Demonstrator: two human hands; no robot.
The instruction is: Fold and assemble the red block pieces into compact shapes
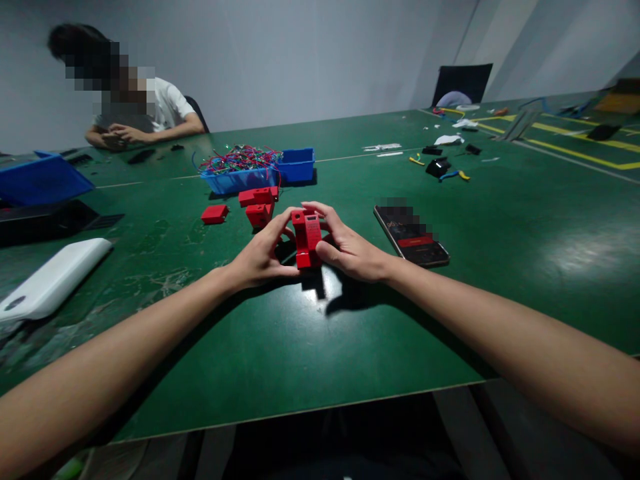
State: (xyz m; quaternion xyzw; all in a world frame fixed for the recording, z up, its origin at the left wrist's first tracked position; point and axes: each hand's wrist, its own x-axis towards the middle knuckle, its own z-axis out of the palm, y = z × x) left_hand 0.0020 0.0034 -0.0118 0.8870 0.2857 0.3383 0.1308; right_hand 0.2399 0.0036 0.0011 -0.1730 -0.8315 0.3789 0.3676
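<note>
Red, boxy and standing roughly upright, a small block (307,240) sits between the person's two hands, a little left of the middle of the view and near the front edge of the green table (280,360). The left hand (263,257) curves around its left side, while the right hand (353,250) closes on its right side with the thumb laid against the front; whether its lower end touches the tabletop, I cannot tell. Just beyond the left hand lie more red pieces (259,215), grouped close together, with a single red box (215,214) set apart to their left. Behind these stands a blue tray (235,183) heaped with red and green wires (245,160), and a second blue tray (299,172) adjoins it on the right. A dark phone (413,240) lies to the right of the right hand, a white rounded device (60,280) well off to the left. Across the table a co-worker in a white shirt (170,103) sits, both hands (123,135) together near the far edge
</note>
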